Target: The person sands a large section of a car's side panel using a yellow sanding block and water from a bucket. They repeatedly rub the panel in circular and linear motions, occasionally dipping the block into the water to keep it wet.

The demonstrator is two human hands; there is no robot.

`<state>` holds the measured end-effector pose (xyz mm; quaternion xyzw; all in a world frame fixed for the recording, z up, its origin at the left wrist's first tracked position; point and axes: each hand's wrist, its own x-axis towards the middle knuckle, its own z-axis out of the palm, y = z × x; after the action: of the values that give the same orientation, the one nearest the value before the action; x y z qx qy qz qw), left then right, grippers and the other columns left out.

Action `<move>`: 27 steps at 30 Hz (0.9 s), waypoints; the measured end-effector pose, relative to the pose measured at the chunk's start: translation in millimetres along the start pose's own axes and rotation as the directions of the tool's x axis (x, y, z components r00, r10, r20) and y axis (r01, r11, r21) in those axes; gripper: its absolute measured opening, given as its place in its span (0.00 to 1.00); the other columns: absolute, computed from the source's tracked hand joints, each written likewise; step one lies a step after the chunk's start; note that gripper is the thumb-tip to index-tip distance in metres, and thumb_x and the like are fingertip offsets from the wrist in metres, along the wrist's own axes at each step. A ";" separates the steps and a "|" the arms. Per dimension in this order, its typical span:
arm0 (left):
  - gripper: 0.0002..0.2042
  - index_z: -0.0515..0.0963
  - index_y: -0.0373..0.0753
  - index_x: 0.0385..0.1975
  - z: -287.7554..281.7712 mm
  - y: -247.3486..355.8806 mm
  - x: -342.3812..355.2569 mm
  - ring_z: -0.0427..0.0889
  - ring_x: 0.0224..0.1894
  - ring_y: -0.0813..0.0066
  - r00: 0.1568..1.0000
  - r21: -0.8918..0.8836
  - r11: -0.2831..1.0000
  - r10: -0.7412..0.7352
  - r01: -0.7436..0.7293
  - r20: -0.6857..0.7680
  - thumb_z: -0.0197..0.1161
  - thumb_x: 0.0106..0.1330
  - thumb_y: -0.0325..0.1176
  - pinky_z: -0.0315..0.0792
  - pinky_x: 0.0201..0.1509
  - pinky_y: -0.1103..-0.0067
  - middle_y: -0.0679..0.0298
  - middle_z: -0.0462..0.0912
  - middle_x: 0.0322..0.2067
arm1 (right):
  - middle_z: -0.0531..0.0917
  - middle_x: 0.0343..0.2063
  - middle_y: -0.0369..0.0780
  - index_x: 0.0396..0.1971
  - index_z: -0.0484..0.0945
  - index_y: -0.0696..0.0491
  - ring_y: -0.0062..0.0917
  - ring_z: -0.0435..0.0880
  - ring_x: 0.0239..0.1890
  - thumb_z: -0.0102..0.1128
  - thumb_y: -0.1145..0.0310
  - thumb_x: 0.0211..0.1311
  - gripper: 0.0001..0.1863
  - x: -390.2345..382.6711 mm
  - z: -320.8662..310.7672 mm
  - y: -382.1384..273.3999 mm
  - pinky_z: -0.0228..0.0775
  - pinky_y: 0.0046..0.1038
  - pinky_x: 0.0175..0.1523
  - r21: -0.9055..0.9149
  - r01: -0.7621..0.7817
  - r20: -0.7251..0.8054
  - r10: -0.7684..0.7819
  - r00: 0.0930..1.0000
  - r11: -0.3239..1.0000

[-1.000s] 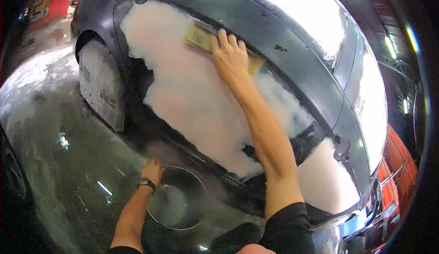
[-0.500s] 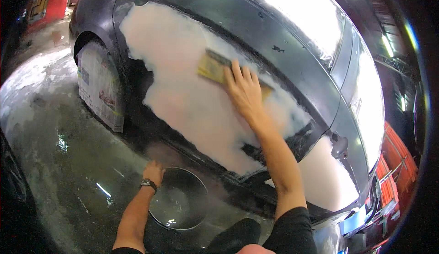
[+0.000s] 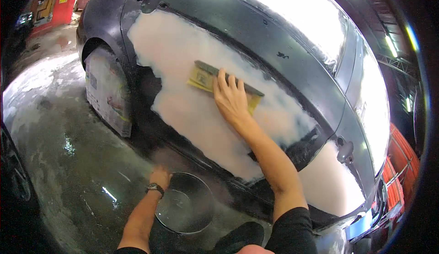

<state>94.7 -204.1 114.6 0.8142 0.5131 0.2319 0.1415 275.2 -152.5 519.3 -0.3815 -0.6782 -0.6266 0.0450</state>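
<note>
My right hand (image 3: 230, 96) is closed over a long, flat sanding block (image 3: 204, 77), dark on top with yellow sandpaper along its lower side. It lies against a large pale pinkish filler patch (image 3: 183, 103) on a dark car door (image 3: 219, 13). Low down on the left, my left hand (image 3: 160, 175), with a watch at the wrist, is curled at the rim of a round black bucket (image 3: 212, 199). Its fingers are partly smeared and seem to grip that rim. Inside the bucket there looks to be water.
Printed sheeting (image 3: 107, 94) covers the wheel on the left. Another pale patch (image 3: 331, 181) lies below a door handle (image 3: 345, 150) at right. The concrete floor (image 3: 68, 176) looks wet. Red panels (image 3: 398, 171) stand at the far right.
My right hand has slid the sanding block leftward across the filler patch. My left hand stays at the bucket's rim. The whole view has shifted slightly.
</note>
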 end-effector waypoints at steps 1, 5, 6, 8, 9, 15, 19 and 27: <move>0.14 0.86 0.39 0.41 2.7 -2.8 -0.8 0.81 0.51 0.48 1.000 0.000 1.000 -0.020 0.020 0.018 0.66 0.66 0.43 0.78 0.54 0.59 0.50 0.81 0.47 | 0.76 0.59 0.52 0.53 0.81 0.62 0.43 0.77 0.55 0.58 0.68 0.61 0.22 21.9 11.2 2.8 0.70 0.48 0.57 0.010 -0.011 -0.007 0.011 1.000 1.000; 0.16 0.85 0.39 0.44 -17.1 8.4 3.3 0.81 0.52 0.48 0.999 -0.026 0.999 -0.034 0.035 0.037 0.66 0.67 0.44 0.78 0.54 0.59 0.50 0.81 0.47 | 0.76 0.58 0.51 0.53 0.81 0.62 0.42 0.78 0.53 0.58 0.68 0.61 0.21 110.6 25.8 15.6 0.71 0.47 0.56 -0.108 -0.173 0.034 0.178 0.983 0.979; 0.16 0.84 0.39 0.45 -18.3 8.7 0.6 0.81 0.52 0.49 0.999 -0.041 0.999 -0.028 0.030 0.036 0.66 0.67 0.45 0.78 0.54 0.59 0.50 0.82 0.47 | 0.76 0.57 0.51 0.52 0.81 0.62 0.42 0.78 0.52 0.57 0.68 0.62 0.21 106.0 26.1 15.1 0.71 0.47 0.56 -0.075 -0.168 0.013 0.170 0.985 0.983; 0.14 0.85 0.39 0.44 -25.4 11.3 -4.8 0.82 0.50 0.49 0.998 -0.012 0.999 -0.035 0.036 0.052 0.65 0.67 0.42 0.78 0.54 0.59 0.52 0.82 0.46 | 0.77 0.57 0.51 0.52 0.82 0.62 0.42 0.78 0.52 0.57 0.69 0.62 0.21 87.3 27.3 12.2 0.71 0.47 0.56 -0.008 -0.161 -0.029 0.160 0.987 0.987; 0.13 0.86 0.39 0.43 -29.1 8.7 -7.2 0.82 0.49 0.50 0.997 -0.003 0.998 -0.055 0.055 0.051 0.65 0.67 0.40 0.78 0.53 0.59 0.52 0.82 0.46 | 0.77 0.57 0.51 0.53 0.82 0.62 0.42 0.78 0.52 0.56 0.68 0.62 0.21 68.7 23.9 6.0 0.71 0.46 0.56 0.017 -0.132 -0.051 0.132 0.990 0.991; 0.13 0.86 0.39 0.42 -11.9 5.0 1.3 0.82 0.49 0.50 0.996 -0.053 0.997 -0.060 0.063 0.065 0.65 0.67 0.41 0.78 0.54 0.60 0.51 0.83 0.44 | 0.78 0.55 0.50 0.53 0.82 0.59 0.41 0.78 0.53 0.56 0.67 0.63 0.21 56.0 11.6 30.0 0.72 0.45 0.55 -0.102 -0.051 -0.040 0.047 0.998 0.993; 0.14 0.85 0.40 0.45 -16.4 6.5 0.5 0.81 0.51 0.51 0.996 -0.004 1.000 -0.016 0.017 0.085 0.65 0.68 0.42 0.78 0.54 0.60 0.52 0.82 0.46 | 0.78 0.55 0.50 0.54 0.82 0.58 0.40 0.78 0.53 0.56 0.68 0.63 0.21 80.0 17.0 34.1 0.72 0.44 0.54 -0.077 -0.125 0.031 0.127 0.991 0.989; 0.15 0.83 0.39 0.47 -21.9 7.9 0.6 0.81 0.51 0.50 0.994 -0.027 0.998 -0.056 0.059 0.094 0.65 0.68 0.42 0.78 0.54 0.59 0.51 0.81 0.48 | 0.77 0.56 0.48 0.50 0.79 0.55 0.36 0.78 0.51 0.58 0.68 0.61 0.17 34.8 -4.4 42.5 0.71 0.39 0.51 -0.086 -0.066 -0.035 0.063 0.997 0.994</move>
<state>89.5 -207.2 137.1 0.8067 0.5257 0.1974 0.1841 273.2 -143.5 573.7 -0.3947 -0.6366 -0.6599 0.0593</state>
